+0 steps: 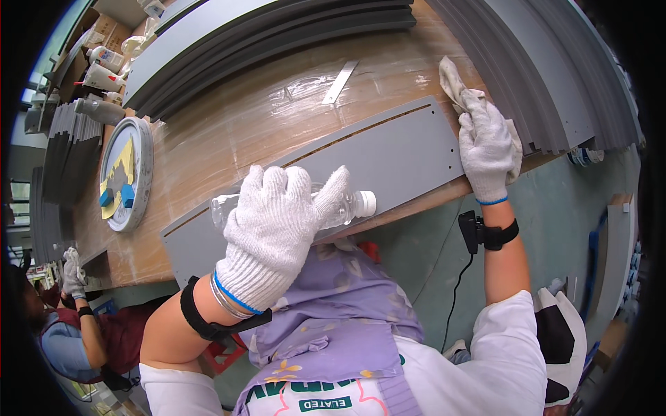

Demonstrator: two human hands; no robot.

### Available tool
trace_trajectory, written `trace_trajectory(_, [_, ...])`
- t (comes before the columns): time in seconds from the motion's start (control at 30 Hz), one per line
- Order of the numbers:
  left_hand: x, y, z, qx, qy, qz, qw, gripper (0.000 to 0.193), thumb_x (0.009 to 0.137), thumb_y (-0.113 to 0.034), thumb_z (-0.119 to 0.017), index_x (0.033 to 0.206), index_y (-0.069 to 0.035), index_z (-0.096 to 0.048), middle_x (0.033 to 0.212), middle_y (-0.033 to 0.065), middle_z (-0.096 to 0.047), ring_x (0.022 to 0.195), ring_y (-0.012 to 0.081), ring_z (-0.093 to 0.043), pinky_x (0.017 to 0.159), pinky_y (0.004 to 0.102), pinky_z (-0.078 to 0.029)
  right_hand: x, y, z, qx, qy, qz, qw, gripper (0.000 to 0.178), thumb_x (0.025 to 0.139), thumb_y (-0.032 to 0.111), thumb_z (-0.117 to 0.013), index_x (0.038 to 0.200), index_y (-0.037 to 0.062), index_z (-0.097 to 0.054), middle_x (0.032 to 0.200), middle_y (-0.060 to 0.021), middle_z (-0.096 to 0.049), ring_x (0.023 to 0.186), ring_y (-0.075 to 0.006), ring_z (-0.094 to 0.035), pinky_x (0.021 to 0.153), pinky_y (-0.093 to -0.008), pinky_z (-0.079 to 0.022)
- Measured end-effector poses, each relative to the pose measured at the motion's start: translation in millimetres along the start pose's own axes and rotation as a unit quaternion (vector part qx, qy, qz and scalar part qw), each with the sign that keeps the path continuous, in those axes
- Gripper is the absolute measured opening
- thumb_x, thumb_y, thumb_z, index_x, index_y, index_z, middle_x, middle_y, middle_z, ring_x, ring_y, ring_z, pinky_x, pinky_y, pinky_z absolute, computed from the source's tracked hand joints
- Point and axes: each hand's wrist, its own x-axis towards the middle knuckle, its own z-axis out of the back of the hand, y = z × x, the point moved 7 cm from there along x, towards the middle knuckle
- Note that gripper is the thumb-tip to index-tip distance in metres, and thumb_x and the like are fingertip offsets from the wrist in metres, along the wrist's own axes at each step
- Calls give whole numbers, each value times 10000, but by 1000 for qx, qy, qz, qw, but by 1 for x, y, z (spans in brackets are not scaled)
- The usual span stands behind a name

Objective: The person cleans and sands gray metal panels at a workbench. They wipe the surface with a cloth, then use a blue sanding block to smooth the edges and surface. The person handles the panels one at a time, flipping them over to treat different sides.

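Note:
A long grey panel [388, 149] with a narrow slot along its far edge lies slantwise at the table's front edge. Over its left part, my gloved left hand [272, 225] is wrapped round a clear plastic bottle [338, 211]. The bottle lies on its side, its white cap pointing right. Beyond the panel's right end, my gloved right hand [485, 142] grips a whitish cloth [451, 76]. Folds of the cloth stick out past the fingertips and beside the wrist. Both gloves are white knit with blue cuffs.
Stacks of grey panels stand at the back [277, 48] and right [534, 76]. A white strip [340, 83] lies on the film-covered table [215, 149]. At left is a round lid [143, 149] with yellow sandpaper and blue blocks, near several bottles [103, 78]. Another person [76, 340] works at far left.

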Motion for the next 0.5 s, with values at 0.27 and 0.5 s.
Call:
trace_trajectory(0.27, [-15,9,-8,24,26,-5,999,598,830,-135,-625,1413,-198,-510,957,91,-539,924,268,-563,984,465,-448,4,4,6,34,6,-12,999,376,916,113,-646,1291,84,-637,1182,-167,-658,1066,-338,-633,957,-413,-521])
trace_trajectory(0.5, [-49,99,-23,-240,-144,157,947,849,700,-6,-814,1451,-111,-433,1210,115,-583,1105,290,-589,985,404,-486,2,1,12,87,-28,-66,994,360,926,91,-639,1285,64,-624,1206,-161,-665,1104,-317,-639,964,-403,-522])
